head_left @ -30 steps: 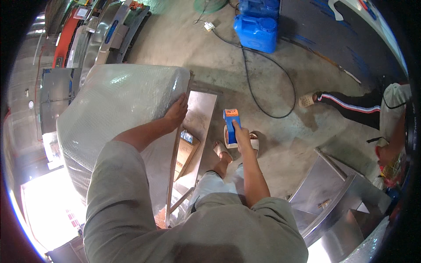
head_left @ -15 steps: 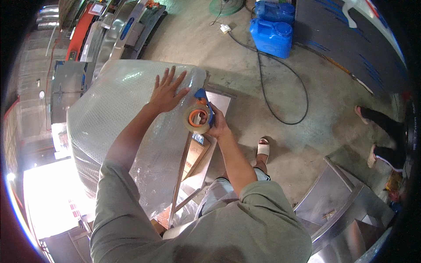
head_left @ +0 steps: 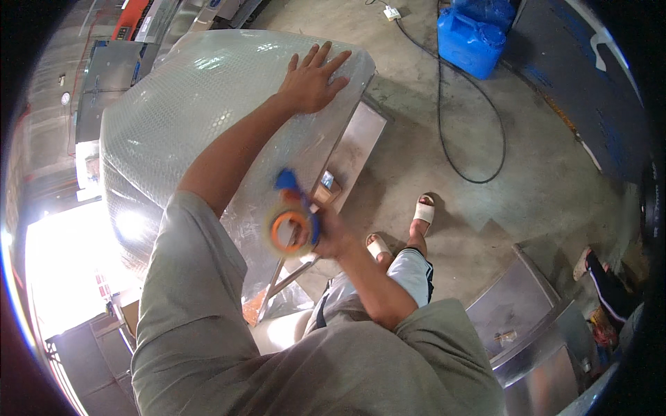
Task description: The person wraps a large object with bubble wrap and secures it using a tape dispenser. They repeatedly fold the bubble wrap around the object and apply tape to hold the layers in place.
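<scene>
My left hand [head_left: 310,81] lies flat with its fingers spread on bubble wrap [head_left: 201,104], near the far right corner of the large object that it covers. What the wrapped object is cannot be made out. In my right hand [head_left: 331,232] is a tape dispenser [head_left: 284,227] with a blue frame and a roll of clear tape around an orange core. It is held over the wrap's near right part and is slightly blurred. Beneath the right edge of the wrap, a metal shelf or frame [head_left: 357,142] shows.
Blue plastic jerrycans [head_left: 470,41] stand on the floor at the far right, beside a looped black cable [head_left: 501,132]. Bent sheet-metal pieces [head_left: 517,305] lie at the near right. Another person's leg [head_left: 610,281] shows at the right rim. Metal cabinets [head_left: 104,90] are at the left.
My left hand has slid farther out toward the far right corner of the wrap. My right hand has drawn the tape dispenser back nearer to my body. My head's view has shifted.
</scene>
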`<state>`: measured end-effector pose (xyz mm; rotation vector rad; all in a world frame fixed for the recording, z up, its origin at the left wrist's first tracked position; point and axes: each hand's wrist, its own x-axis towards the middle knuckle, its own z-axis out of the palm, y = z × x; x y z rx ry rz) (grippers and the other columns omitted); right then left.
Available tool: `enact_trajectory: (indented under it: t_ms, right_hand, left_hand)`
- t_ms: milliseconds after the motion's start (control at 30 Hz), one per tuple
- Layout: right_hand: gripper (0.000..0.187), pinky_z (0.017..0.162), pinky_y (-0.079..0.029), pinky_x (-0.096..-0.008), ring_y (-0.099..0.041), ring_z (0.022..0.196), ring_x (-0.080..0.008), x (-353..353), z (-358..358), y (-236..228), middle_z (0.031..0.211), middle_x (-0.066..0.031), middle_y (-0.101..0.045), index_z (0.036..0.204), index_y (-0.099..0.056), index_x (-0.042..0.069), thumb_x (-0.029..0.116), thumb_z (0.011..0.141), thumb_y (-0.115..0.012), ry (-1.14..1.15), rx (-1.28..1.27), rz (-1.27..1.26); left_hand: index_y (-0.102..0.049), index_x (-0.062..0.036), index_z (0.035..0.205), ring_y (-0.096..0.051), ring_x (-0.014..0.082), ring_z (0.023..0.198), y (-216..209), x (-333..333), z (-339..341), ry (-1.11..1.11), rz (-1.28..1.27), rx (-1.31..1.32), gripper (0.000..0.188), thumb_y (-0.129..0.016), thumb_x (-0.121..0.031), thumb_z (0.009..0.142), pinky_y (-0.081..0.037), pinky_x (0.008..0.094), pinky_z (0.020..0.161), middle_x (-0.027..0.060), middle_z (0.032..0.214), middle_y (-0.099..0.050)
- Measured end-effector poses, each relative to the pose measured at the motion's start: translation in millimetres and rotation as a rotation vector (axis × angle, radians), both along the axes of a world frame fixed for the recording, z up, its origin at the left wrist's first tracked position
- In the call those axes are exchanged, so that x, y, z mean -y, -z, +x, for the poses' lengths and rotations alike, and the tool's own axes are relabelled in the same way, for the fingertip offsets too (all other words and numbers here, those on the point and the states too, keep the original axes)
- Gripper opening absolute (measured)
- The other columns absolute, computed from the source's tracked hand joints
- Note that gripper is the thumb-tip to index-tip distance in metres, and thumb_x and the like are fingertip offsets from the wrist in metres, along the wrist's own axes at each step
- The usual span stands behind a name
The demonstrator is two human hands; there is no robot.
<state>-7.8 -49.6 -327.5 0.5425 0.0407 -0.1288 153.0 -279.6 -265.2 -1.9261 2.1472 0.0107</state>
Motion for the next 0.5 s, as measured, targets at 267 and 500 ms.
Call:
enact_trajectory:
  t_ms: [267,500]
  right_hand:
    - [0.059,0.054,-0.058,-0.0405,-0.067,0.056,-0.0239,-98,5,-78,0.075,-0.0135,-0.069,0.112,-0.062,-0.001,0.056,0.102,-0.051,-0.481,0.255,-0.168]
    - [0.087,0.070,-0.055,-0.0358,-0.068,0.074,-0.0234,-131,11,-147,0.086,-0.0171,-0.073,0.101,-0.073,-0.011,0.074,0.085,-0.066,-0.794,0.474,-2.272]
  left_hand:
    - [-0.040,-0.0136,0.155,-0.038,0.0385,0.147,-94,-59,-23,0.201,0.296,0.048,0.064,-0.044,-0.054,0.105,-0.031,0.0568,0.119,0.0215,0.158,-0.040]
    - [-0.065,-0.0134,0.132,-0.042,0.0278,0.145,-196,-248,-13,0.500,0.553,0.280,0.043,-0.057,-0.041,0.099,-0.021,0.0522,0.127,0.0118,0.151,-0.051]
